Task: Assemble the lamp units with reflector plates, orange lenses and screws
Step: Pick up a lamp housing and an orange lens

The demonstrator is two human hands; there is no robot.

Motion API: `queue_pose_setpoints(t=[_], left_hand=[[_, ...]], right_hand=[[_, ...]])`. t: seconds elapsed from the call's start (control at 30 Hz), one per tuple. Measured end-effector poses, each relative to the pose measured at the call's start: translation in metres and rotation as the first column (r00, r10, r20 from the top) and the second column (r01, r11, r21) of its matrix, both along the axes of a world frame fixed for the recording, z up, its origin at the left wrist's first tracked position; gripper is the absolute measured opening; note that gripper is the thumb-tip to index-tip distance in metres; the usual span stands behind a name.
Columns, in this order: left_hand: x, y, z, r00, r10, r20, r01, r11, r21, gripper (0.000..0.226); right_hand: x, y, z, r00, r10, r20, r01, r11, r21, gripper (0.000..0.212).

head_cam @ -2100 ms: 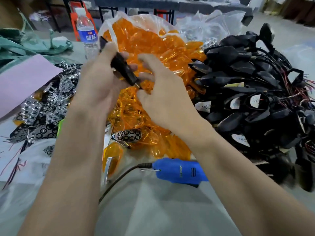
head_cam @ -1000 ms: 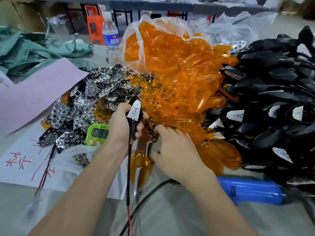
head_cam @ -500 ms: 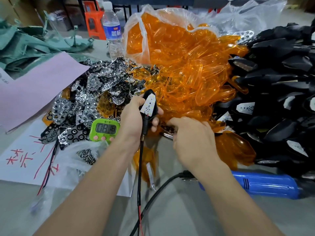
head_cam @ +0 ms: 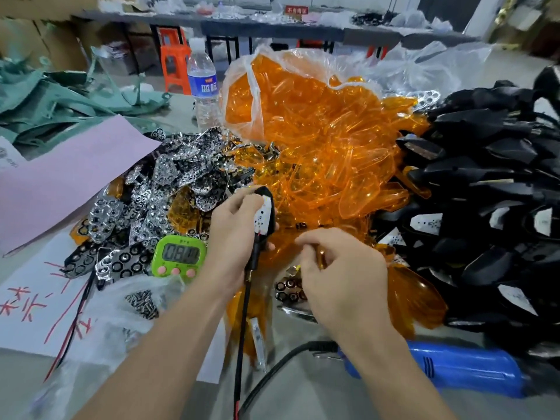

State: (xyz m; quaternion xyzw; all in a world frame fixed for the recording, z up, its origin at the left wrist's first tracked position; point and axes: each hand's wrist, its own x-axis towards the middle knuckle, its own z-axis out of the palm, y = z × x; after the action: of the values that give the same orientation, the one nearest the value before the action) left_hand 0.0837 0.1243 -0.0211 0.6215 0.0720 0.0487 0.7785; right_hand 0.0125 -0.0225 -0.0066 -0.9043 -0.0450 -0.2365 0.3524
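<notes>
Your left hand grips a black lamp unit upright, white board facing you, its cable hanging down. Your right hand hovers just beside it with fingers curled above a reflector plate; whether it pinches anything cannot be told. The heap of orange lenses lies directly behind both hands, and a green timer sits to the left.
</notes>
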Motion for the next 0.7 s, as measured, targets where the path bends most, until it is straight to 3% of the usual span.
queue_pose_setpoints(t=[0.07, 0.1, 0.2, 0.27, 0.33, 0.43, 0.57, 0.6, 0.67, 0.7], left_hand=[[-0.002, 0.003, 0.000, 0.998, 0.026, 0.061, -0.041, 0.967, 0.253, 0.024], [-0.003, 0.007, 0.000, 0.994, 0.037, 0.100, -0.077, 0.902, 0.424, 0.025], [-0.009, 0.020, 0.003, 0.974, 0.085, 0.211, -0.223, 0.535, 0.815, 0.030], [-0.014, 0.023, 0.006, 0.946, 0.148, 0.290, -0.321, 0.281, 0.904, 0.043], [-0.017, 0.018, 0.008, 0.918, 0.119, 0.379, -0.394, 0.164, 0.904, 0.056], [-0.026, -0.005, 0.011, 0.897, -0.151, 0.415, -0.384, 0.197, 0.902, 0.053], [-0.041, -0.029, 0.007, 0.860, -0.329, 0.391, -0.258, 0.383, 0.887, 0.050], [-0.043, -0.030, 0.007, 0.861, -0.304, 0.408, -0.244, 0.456, 0.856, 0.050], [-0.047, -0.032, 0.012, 0.887, -0.258, 0.382, -0.137, 0.644, 0.753, 0.055], [-0.049, -0.032, 0.014, 0.889, -0.286, 0.357, -0.056, 0.707, 0.705, 0.060]], right_hand=[[0.003, -0.006, 0.001, 0.993, -0.047, 0.109, 0.045, 0.999, 0.019, 0.023], [0.007, -0.011, 0.001, 0.995, -0.061, 0.085, 0.062, 0.998, -0.012, 0.027], [0.022, -0.029, 0.000, 0.979, -0.141, -0.147, 0.107, 0.969, -0.222, 0.062], [0.028, -0.038, 0.000, 0.955, -0.146, -0.257, 0.032, 0.917, -0.398, 0.082], [0.031, -0.044, -0.003, 0.941, -0.108, -0.321, -0.033, 0.914, -0.405, 0.086], [0.032, -0.051, -0.008, 0.966, -0.052, -0.255, -0.020, 0.962, -0.272, 0.063], [0.029, -0.057, -0.006, 0.992, -0.033, -0.119, 0.046, 0.993, 0.106, 0.031], [0.028, -0.058, -0.004, 0.995, -0.004, -0.104, 0.032, 0.962, 0.270, 0.028], [0.026, -0.054, 0.002, 0.984, 0.114, -0.139, 0.000, 0.773, 0.635, 0.017], [0.025, -0.049, 0.003, 0.971, 0.178, -0.159, -0.006, 0.684, 0.729, 0.011]])
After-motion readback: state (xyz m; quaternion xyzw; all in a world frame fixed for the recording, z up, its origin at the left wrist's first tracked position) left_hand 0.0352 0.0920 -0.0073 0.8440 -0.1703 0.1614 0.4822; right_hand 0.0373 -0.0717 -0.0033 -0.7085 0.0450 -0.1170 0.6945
